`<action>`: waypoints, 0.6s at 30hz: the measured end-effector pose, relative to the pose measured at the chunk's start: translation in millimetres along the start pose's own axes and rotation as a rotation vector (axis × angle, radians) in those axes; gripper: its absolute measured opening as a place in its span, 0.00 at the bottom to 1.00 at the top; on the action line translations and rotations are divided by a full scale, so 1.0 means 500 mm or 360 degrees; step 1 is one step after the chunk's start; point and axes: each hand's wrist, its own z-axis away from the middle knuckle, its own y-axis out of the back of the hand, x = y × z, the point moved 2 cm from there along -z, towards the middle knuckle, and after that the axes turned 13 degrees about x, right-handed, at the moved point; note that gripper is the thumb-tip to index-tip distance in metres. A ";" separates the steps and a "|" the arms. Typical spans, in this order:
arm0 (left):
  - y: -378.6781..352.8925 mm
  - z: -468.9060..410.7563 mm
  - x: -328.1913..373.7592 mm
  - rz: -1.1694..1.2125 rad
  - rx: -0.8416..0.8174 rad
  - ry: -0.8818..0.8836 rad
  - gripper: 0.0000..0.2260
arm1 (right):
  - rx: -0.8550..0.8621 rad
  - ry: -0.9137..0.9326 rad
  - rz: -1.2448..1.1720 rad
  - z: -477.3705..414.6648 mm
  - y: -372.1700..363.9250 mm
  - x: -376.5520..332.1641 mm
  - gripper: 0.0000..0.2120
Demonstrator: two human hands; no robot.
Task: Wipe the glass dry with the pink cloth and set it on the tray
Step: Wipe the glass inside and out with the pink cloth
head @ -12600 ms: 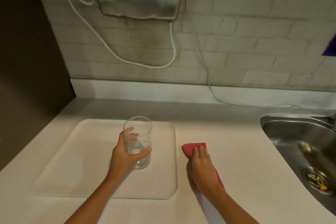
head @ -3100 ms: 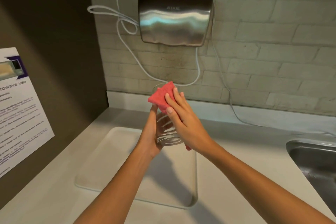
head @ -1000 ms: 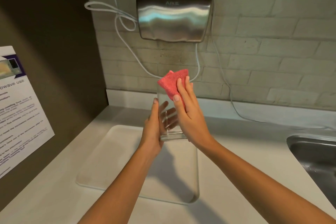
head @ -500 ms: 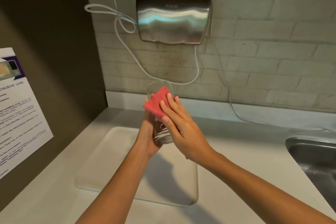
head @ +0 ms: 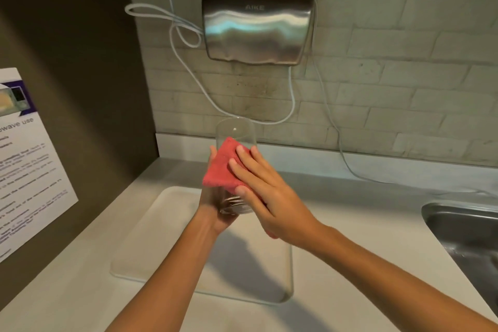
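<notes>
I hold a clear drinking glass in the air above the white tray, tilted with its mouth away from me. My left hand grips the glass from the left and underneath, near its base. My right hand presses the pink cloth flat against the near side of the glass with straight fingers. The lower part of the glass is hidden by the cloth and both hands. The tray lies on the counter with nothing on it.
A steel hand dryer hangs on the brick wall with white cables looping beside it. A steel sink lies at the right. A printed notice is stuck on the dark wall at the left.
Over the last second my right hand slid the cloth down the glass from the rim toward the middle. The glass stays lifted above the tray in my left hand.
</notes>
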 end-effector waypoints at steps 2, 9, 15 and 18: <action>0.002 -0.002 -0.003 -0.0047 -0.0017 -0.0012 0.26 | 0.0016 -0.0136 -0.0045 -0.027 0.004 0.014 0.25; -0.014 -0.003 0.006 -0.0144 -0.0005 0.0014 0.28 | 0.0636 -0.0144 0.0075 -0.052 -0.001 0.007 0.26; -0.018 0.001 0.008 -0.0093 0.0105 -0.0039 0.24 | 0.0576 -0.0172 0.0043 -0.052 0.002 0.002 0.17; 0.015 -0.012 0.005 -0.0101 0.0244 -0.0043 0.17 | 0.0472 0.0055 0.0045 -0.019 0.004 -0.005 0.16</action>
